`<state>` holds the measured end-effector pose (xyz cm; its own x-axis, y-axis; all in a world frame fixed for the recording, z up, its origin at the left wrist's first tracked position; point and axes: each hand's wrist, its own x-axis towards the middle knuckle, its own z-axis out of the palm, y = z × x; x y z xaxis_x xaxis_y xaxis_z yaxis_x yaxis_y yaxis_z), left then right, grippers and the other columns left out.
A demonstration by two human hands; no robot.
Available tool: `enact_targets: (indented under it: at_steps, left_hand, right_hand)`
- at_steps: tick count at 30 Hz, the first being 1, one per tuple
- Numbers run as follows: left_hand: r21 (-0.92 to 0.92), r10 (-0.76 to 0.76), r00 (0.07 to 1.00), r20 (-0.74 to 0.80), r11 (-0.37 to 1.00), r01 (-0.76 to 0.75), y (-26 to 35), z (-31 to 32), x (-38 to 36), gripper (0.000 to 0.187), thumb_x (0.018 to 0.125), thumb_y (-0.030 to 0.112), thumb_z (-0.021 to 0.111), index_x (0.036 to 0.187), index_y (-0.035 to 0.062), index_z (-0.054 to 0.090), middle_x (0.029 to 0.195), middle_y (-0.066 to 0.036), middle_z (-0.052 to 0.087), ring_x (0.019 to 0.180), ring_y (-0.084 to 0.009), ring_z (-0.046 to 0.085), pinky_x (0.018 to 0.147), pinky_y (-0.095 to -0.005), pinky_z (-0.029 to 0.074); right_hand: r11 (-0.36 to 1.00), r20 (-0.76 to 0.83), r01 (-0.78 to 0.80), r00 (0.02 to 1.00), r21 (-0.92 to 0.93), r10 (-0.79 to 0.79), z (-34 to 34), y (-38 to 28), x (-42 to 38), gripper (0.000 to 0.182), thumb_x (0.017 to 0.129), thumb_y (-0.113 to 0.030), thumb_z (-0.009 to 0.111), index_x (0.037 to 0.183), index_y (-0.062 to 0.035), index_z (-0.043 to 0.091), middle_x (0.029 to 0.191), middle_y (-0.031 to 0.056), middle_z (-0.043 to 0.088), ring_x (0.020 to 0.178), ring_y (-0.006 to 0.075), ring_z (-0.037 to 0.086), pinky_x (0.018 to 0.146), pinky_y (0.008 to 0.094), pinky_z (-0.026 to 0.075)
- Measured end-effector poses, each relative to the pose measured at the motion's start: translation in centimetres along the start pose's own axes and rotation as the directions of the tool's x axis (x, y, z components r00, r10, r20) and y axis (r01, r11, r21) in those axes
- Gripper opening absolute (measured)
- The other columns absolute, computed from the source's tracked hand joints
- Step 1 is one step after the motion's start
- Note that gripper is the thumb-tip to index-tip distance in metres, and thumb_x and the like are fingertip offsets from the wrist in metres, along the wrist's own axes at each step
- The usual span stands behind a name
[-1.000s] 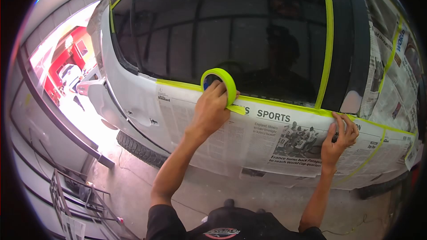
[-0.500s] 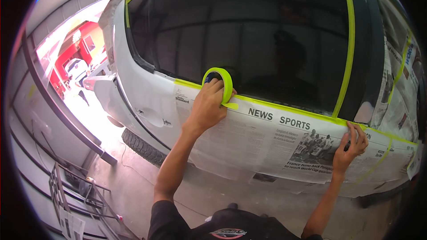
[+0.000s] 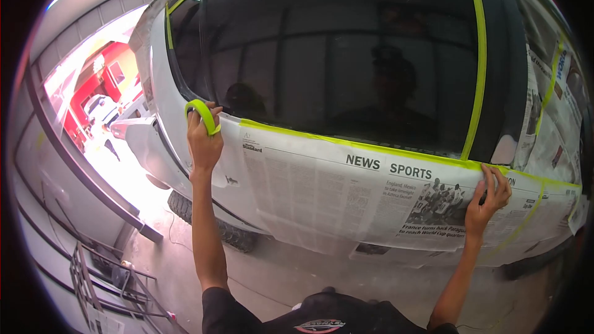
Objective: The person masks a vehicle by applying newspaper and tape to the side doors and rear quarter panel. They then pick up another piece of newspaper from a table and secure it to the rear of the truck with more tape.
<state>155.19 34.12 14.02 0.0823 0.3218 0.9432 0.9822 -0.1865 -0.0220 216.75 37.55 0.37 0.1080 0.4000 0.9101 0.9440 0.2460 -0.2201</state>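
My left hand point(image 3: 205, 142) grips a neon yellow-green roll of masking tape point(image 3: 206, 116) at the lower left corner of the dark car window point(image 3: 346, 68). To its right, a newspaper sheet point(image 3: 315, 179) hangs over the door. Along the sheet's top edge runs a strip of yellow-green tape point(image 3: 346, 143), just under the glass. My right hand point(image 3: 490, 201) rests on the paper near the window's lower right corner. Its fingertips are at the taped edge, with the thumb apart from the fingers.
More newspaper point(image 3: 560, 111) covers the car at the right. Yellow-green tape also borders the window's right side. A tyre point(image 3: 238, 240) shows under the body. At lower left stands a metal frame point(image 3: 117, 284) by the wall. Beyond a bright opening is a white vehicle point(image 3: 102, 110).
My left hand has moved left along the window's lower edge with the tape roll, past the newspaper's left end. My right hand stays at the same spot on the paper.
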Motion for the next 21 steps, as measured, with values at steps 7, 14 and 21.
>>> enact_targets:
  at_steps: [7, 14, 21]
  left_hand:
    - [-0.144, 0.161, 0.953, 0.256, 0.981, -0.127, 7.8, 0.7, -2.4, 0.053, 0.077, -0.011, 0.070, 0.128, 0.0016, 0.071, 0.131, -0.015, 0.072, 0.129, -0.0384, 0.063, 0.107, -0.0460, 0.052]
    - [-0.004, 0.128, 0.978, 0.165, 0.992, -0.129, 4.4, 1.9, -2.2, 0.053, 0.074, -0.010, 0.067, 0.126, 0.0008, 0.071, 0.125, -0.013, 0.073, 0.123, -0.0408, 0.064, 0.111, -0.0491, 0.049]
    - [0.009, -0.087, 0.989, 0.121, 0.996, 0.087, 8.6, 3.8, -3.7, 0.059, 0.078, -0.011, 0.058, 0.136, -0.0029, 0.067, 0.138, -0.023, 0.068, 0.134, -0.0443, 0.058, 0.118, -0.0512, 0.041]
  right_hand:
    - [0.999, -0.016, -0.009, 1.000, -0.044, 0.008, 0.4, -0.2, -0.2, 0.031, 0.108, -0.020, 0.053, 0.133, -0.0144, 0.071, 0.138, 0.0023, 0.058, 0.137, 0.0279, 0.041, 0.119, 0.0485, 0.025]
    - [1.000, -0.012, -0.009, 1.000, 0.019, 0.009, -0.5, -0.6, 0.0, 0.030, 0.103, -0.018, 0.058, 0.129, -0.0171, 0.074, 0.134, -0.0018, 0.060, 0.134, 0.0258, 0.042, 0.116, 0.0486, 0.026]
    - [0.988, -0.004, -0.130, 0.992, -0.086, 0.130, -1.4, -1.4, -0.2, 0.035, 0.105, -0.022, 0.053, 0.132, -0.0225, 0.074, 0.144, -0.0025, 0.060, 0.142, 0.0275, 0.040, 0.119, 0.0521, 0.016]
